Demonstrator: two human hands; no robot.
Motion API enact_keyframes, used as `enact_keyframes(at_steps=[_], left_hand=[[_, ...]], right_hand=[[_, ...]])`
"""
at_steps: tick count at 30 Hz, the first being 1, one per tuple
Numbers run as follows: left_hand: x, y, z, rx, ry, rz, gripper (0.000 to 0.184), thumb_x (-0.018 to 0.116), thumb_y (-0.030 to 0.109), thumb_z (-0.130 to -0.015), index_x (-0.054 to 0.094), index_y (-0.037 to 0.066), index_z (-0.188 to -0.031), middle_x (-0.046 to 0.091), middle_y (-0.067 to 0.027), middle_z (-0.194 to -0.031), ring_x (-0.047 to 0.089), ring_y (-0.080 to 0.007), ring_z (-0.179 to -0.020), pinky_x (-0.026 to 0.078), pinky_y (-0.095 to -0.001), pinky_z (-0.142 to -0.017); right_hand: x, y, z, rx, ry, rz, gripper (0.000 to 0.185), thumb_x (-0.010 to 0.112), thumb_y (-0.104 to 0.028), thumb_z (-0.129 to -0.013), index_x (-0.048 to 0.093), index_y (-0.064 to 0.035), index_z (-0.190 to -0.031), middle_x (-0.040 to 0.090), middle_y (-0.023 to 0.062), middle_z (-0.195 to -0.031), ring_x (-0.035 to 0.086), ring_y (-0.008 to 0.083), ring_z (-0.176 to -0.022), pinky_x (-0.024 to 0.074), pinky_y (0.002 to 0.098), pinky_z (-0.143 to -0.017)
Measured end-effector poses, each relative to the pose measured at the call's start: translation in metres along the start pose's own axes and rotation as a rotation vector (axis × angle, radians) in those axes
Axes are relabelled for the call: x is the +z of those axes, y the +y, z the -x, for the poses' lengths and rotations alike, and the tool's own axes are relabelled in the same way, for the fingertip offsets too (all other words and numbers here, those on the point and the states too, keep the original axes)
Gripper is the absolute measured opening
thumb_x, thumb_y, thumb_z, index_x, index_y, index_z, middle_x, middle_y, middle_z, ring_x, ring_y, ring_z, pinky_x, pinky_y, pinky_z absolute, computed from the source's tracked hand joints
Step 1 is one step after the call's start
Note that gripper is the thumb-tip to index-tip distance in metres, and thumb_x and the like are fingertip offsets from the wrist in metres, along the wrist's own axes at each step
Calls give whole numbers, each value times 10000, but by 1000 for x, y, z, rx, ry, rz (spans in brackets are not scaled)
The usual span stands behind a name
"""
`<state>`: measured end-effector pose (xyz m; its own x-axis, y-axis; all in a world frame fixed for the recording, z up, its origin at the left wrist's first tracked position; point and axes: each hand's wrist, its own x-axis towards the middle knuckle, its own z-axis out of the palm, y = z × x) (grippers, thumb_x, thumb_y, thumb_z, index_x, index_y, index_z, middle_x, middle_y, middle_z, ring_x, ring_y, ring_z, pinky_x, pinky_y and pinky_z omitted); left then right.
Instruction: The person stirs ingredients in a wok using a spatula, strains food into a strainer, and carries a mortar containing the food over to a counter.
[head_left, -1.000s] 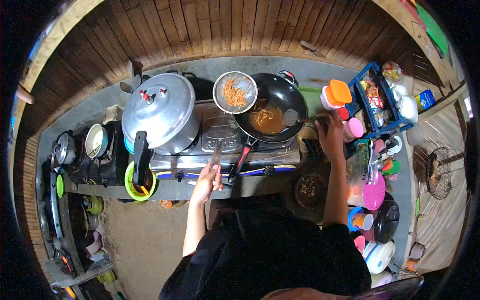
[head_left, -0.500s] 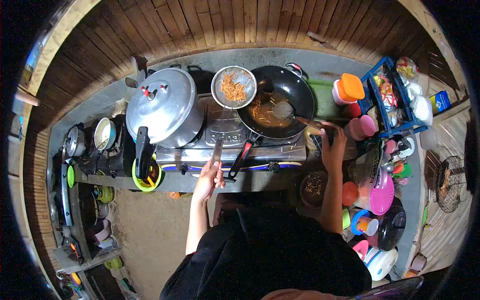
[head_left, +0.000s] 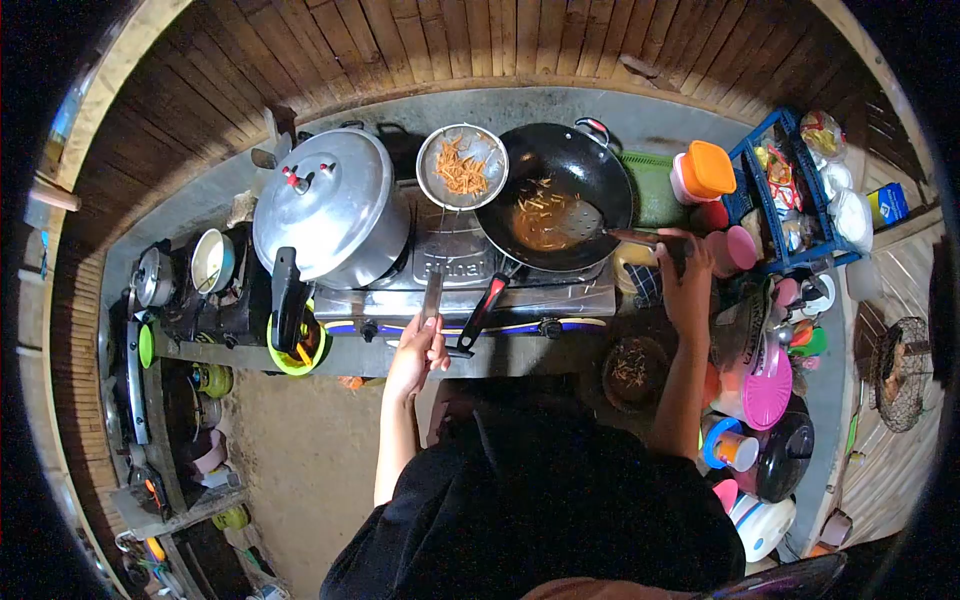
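Note:
My left hand (head_left: 415,360) is closed round the handle of a round mesh strainer (head_left: 485,150), held over the stove by the wok's left rim. Browned, thin fried strips (head_left: 460,176) lie in its mesh. My right hand (head_left: 686,275) grips the handle of a slotted spatula (head_left: 584,222), whose blade rests in the black wok (head_left: 600,160). Brown oil with some loose strips (head_left: 540,212) covers the wok's bottom. The wok sits on the right side of the gas stove (head_left: 450,262), its red-and-black handle pointing toward me.
A large lidded pressure cooker (head_left: 330,215) stands on the stove's left side. Below its handle is a green bowl (head_left: 318,360). On the right are an orange-lidded container (head_left: 708,168), a blue rack (head_left: 745,195), a pink lid (head_left: 766,388) and a dark bowl of strips (head_left: 650,385).
My right hand has drawn the spatula to the right, and its blade has shifted right in the oil. The strainer stays nearly in place, with its strips slightly rearranged.

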<state>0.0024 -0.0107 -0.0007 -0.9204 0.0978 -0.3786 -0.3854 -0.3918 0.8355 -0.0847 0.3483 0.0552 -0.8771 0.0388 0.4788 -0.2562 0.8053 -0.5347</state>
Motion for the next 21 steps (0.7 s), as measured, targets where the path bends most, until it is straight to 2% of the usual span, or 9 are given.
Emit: enact_keyframes(at_steps=[2, 9, 11, 15, 17, 18, 19, 21], left_hand=[[-1, 1, 0, 1, -13, -10, 134, 375, 198, -932, 418, 86, -873, 323, 37, -494, 287, -75, -386, 341, -244, -429], [3, -4, 0, -21, -3, 2, 152, 370, 212, -938, 414, 87, -863, 317, 41, -503, 278, -71, -388, 347, -245, -429], [3, -4, -2, -17, -18, -3, 157, 371, 216, -939, 414, 86, -861, 316, 40, -506, 276, -70, -388, 347, -244, -429], [3, 0, -2, -36, -32, 4, 157, 374, 214, -938, 414, 83, -860, 318, 38, -508, 278, -71, -387, 349, -241, -432], [2, 1, 0, -36, -24, -7, 157, 376, 218, -937, 417, 83, -867, 318, 38, -508, 278, -72, -387, 353, -243, -432], [2, 0, 0, -39, -22, -7, 157, 376, 218, -937, 417, 83, -867, 318, 38, -508, 278, -72, -387, 353, -243, -432], [1, -1, 0, -22, -17, -15, 158, 376, 221, -937, 419, 83, -872, 318, 38, -508, 279, -72, -387, 354, -243, -432], [1, -1, -1, 1, -9, -22, 160, 376, 225, -938, 421, 84, -877, 319, 37, -508, 279, -72, -387, 354, -243, -432]], right_hand=[[-4, 0, -3, -30, -10, 83, 176, 554, -169, -824, 576, -73, -970, 558, 131, -924, 497, 312, -929, 316, 412, -873], [13, 18, 11, -28, -67, 77, 214, 568, -209, -826, 561, -67, -986, 557, 132, -940, 499, 311, -928, 335, 406, -855], [29, 28, 20, 162, -58, -125, 227, 558, -216, -840, 553, -60, -1004, 563, 129, -927, 502, 310, -920, 347, 398, -841], [58, 19, 27, 207, -29, -226, 220, 541, -208, -852, 557, -53, -1007, 567, 139, -915, 500, 313, -918, 343, 395, -847], [60, -5, 24, 356, -102, -616, 218, 548, -185, -837, 564, -49, -1006, 569, 151, -908, 496, 322, -921, 330, 396, -869], [68, 5, 24, 110, -58, -283, 203, 559, -157, -816, 574, -63, -996, 569, 147, -930, 497, 312, -940, 317, 401, -890], [67, 3, 27, 113, -60, -283, 203, 559, -157, -816, 574, -63, -996, 569, 147, -930, 497, 312, -940, 317, 401, -890], [55, -12, 21, 40, 83, -63, 208, 567, -135, -797, 577, -83, -998, 569, 124, -944, 500, 297, -944, 317, 400, -888]])
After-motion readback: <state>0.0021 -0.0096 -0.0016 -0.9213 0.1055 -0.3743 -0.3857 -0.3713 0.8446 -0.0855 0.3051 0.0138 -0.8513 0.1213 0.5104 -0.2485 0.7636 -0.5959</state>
